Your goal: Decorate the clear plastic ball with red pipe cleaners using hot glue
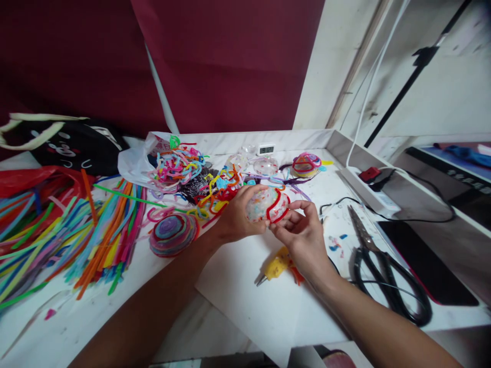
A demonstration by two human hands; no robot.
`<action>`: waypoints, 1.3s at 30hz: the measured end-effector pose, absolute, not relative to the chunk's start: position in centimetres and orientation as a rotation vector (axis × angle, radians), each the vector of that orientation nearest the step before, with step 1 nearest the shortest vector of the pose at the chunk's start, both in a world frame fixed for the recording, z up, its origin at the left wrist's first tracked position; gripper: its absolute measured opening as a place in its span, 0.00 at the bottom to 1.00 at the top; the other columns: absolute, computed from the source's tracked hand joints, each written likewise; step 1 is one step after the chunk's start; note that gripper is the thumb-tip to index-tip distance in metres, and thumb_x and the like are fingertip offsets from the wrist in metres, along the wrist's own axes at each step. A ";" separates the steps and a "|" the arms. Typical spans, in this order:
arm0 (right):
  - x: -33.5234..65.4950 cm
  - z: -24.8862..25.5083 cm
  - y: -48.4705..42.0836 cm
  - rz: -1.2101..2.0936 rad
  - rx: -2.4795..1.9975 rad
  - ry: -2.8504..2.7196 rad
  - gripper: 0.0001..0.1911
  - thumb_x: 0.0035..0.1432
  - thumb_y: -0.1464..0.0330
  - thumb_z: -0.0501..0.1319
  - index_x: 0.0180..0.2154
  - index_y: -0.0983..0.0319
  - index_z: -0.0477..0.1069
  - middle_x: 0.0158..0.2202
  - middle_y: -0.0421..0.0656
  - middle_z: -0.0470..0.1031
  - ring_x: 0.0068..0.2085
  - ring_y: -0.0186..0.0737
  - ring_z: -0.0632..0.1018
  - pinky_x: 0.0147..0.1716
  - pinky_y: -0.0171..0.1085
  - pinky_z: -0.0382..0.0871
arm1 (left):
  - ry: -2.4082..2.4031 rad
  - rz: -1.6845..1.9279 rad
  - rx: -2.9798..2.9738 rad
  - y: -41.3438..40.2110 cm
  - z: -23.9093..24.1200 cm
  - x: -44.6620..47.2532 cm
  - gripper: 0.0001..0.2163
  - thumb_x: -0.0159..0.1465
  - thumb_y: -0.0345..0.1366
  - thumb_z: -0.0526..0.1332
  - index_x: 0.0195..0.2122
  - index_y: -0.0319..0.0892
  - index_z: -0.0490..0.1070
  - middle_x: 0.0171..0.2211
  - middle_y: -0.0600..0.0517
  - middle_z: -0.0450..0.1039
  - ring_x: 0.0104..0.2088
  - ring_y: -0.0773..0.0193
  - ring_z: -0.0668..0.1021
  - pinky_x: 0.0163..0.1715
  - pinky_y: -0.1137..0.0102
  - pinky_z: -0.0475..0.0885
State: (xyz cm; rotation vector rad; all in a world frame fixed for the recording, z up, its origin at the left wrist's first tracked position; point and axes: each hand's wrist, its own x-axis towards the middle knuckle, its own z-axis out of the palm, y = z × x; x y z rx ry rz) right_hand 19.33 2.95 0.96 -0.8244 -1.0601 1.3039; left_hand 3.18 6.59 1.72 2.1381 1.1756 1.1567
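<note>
Above the middle of the white table (pixel 115 317), the left hand (pixel 236 220) cups a clear speckled plastic ball (pixel 264 204) while the right hand (pixel 303 235) pinches the red fuzzy pipe cleaner (pixel 276 202) wrapped on it, which might spring loose if that pinch slackens

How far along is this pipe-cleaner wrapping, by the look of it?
Two fully covered domes, the striped spiral dome and the multicoloured dome, look done. Both hands, left and right, hold a clear plastic dome with only a red pipe cleaner begun. Another bare clear dome waits behind.
</note>
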 end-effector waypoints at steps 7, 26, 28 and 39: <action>19.3 1.4 2.8 1.321 -0.831 -1.035 0.25 0.43 0.75 0.67 0.39 0.55 0.56 0.24 0.29 0.70 0.24 0.30 0.72 0.26 0.31 0.65 | 1.171 1.114 2.126 6.7 1.6 3.0 0.33 0.48 0.31 0.65 0.57 0.43 0.62 0.56 0.43 0.67 0.55 0.49 0.71 0.54 0.58 0.69; 19.4 1.4 2.9 1.321 -0.837 -1.033 0.25 0.42 0.75 0.67 0.39 0.55 0.57 0.23 0.28 0.68 0.23 0.29 0.70 0.27 0.31 0.65 | 1.127 1.095 2.098 6.5 1.9 3.1 0.32 0.48 0.32 0.64 0.57 0.41 0.62 0.56 0.41 0.66 0.57 0.47 0.70 0.55 0.56 0.68; 19.4 1.4 2.9 1.317 -0.840 -1.030 0.25 0.42 0.75 0.67 0.39 0.55 0.57 0.23 0.28 0.68 0.23 0.29 0.71 0.26 0.31 0.65 | 1.128 1.096 2.102 6.5 1.8 3.0 0.33 0.48 0.32 0.64 0.58 0.41 0.61 0.56 0.41 0.66 0.57 0.48 0.70 0.55 0.56 0.67; 19.4 1.4 3.0 1.315 -0.846 -1.030 0.25 0.41 0.75 0.67 0.39 0.56 0.57 0.23 0.29 0.70 0.22 0.28 0.71 0.26 0.30 0.65 | 1.137 1.092 2.059 6.4 1.8 3.2 0.32 0.49 0.30 0.64 0.57 0.39 0.62 0.55 0.42 0.67 0.55 0.49 0.71 0.56 0.58 0.67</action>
